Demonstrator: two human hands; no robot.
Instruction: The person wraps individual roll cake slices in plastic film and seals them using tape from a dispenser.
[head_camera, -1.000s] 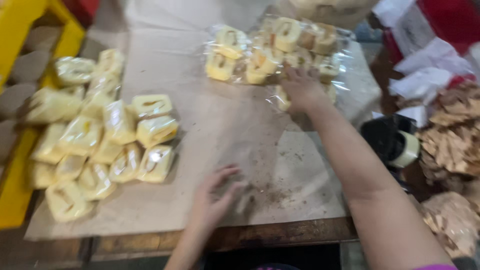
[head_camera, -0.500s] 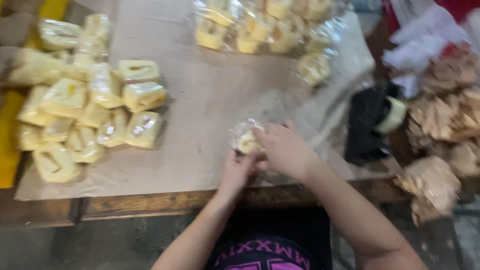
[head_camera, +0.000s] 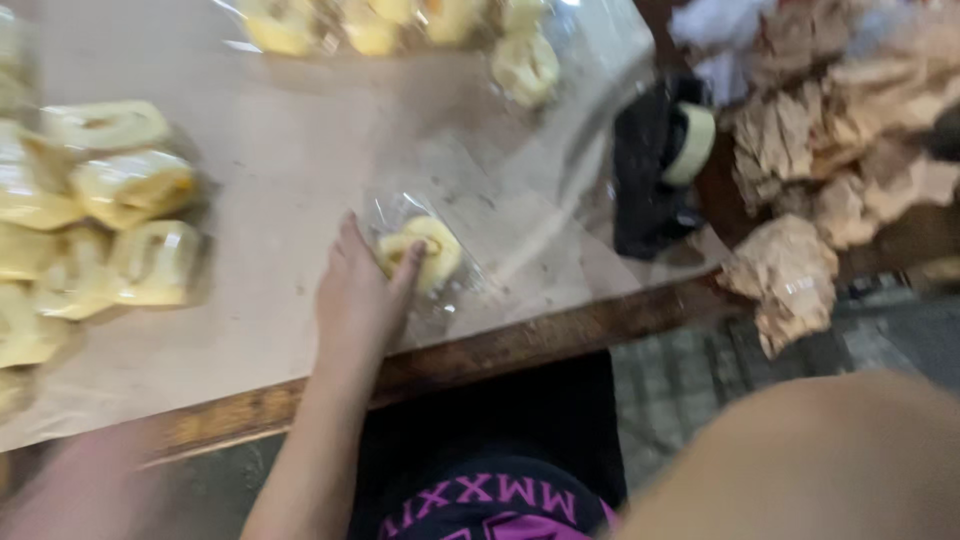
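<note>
My left hand (head_camera: 355, 300) lies palm down on the paper-covered table (head_camera: 280, 160), close to its front edge. Its thumb and finger side press on a yellow ring-shaped pastry in a clear plastic wrapper (head_camera: 425, 250), which lies flat on the paper. My right hand is out of view; only a blurred bare arm (head_camera: 800, 460) fills the lower right corner.
A pile of wrapped yellow pastries (head_camera: 110, 210) sits at the left. More pastries on a clear plastic sheet (head_camera: 520, 65) lie at the far side. A black tape dispenser (head_camera: 660, 160) and crumpled brown paper (head_camera: 800, 270) are at the right. The wooden table edge (head_camera: 520, 340) runs below my hand.
My right hand brought one pastry from the far sheet to the front edge, then left it and went out of view. My left hand stays on the pastry. The camera has moved closer.
</note>
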